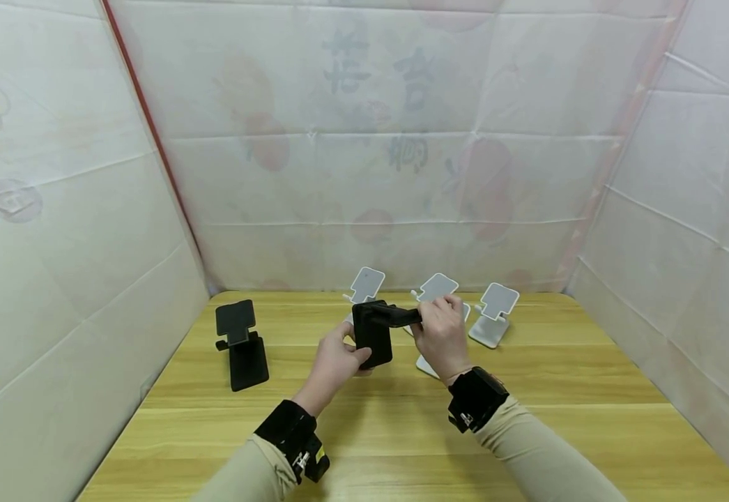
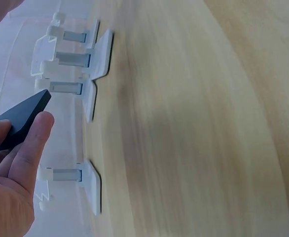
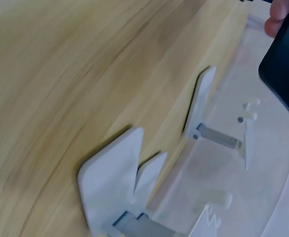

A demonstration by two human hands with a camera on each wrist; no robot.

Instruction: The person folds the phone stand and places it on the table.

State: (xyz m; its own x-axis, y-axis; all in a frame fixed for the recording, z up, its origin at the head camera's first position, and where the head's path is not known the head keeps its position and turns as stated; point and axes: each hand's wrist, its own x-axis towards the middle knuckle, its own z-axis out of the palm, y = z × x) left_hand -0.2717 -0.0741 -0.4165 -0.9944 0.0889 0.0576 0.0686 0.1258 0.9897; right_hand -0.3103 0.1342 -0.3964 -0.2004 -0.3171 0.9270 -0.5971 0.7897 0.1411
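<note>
Both hands hold a black folding phone stand above the middle of the wooden table. My left hand grips its flat base plate from the left, thumb on the front. My right hand pinches the stand's upper arm, which points to the right. In the left wrist view, the fingers lie under a corner of the black plate. In the right wrist view, a fingertip touches the black plate at the top right.
A second black stand stands unfolded at the left. Several white stands line the back of the table near the cloth wall, one just beneath my right hand. White cloth walls close in both sides.
</note>
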